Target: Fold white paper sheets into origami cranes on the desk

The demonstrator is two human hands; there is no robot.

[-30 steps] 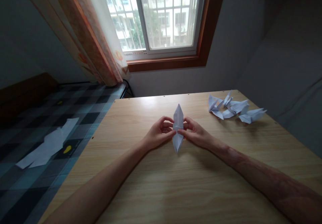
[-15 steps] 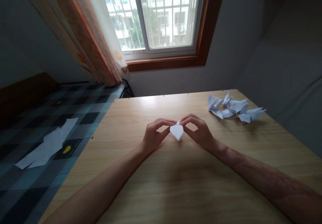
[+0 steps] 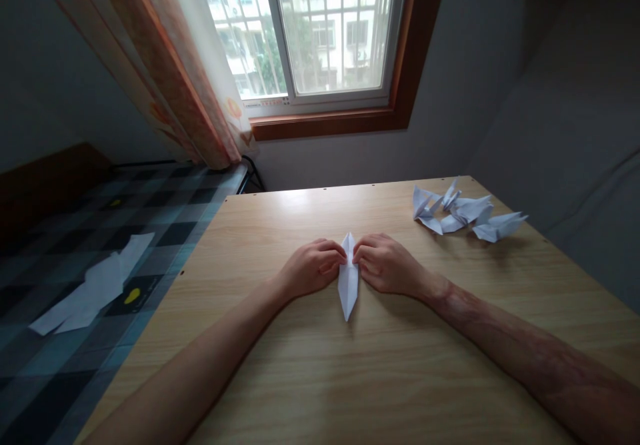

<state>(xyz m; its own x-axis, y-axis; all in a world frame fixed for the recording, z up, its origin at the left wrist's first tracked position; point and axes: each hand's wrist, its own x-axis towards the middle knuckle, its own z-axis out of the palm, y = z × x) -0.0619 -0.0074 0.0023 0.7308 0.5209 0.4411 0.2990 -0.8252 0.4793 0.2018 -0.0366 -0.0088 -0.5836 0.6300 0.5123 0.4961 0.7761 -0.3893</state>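
Note:
A narrow folded white paper (image 3: 349, 288), long and pointed at both ends, lies over the middle of the wooden table (image 3: 280, 378). My left hand (image 3: 316, 265) grips its left edge between bent fingers and thumb. On the opposite edge, my right hand (image 3: 384, 262) pinches the paper the same way, fingers curled. The sharper tip points toward me, the other toward the window. Parts of both edges are hidden under my fingertips.
Several folded white paper cranes (image 3: 463, 212) sit together at the table's far right. On the left, white paper sheets (image 3: 100, 285) lie on a bed with a checked cover (image 3: 165, 232). Behind the table are a wall and a window (image 3: 340, 32) with a curtain (image 3: 170, 65).
The folded paper was tipped up and looked short; now it lies lengthwise and shows its full length. My hands have come down lower, with fingers more curled along its sides.

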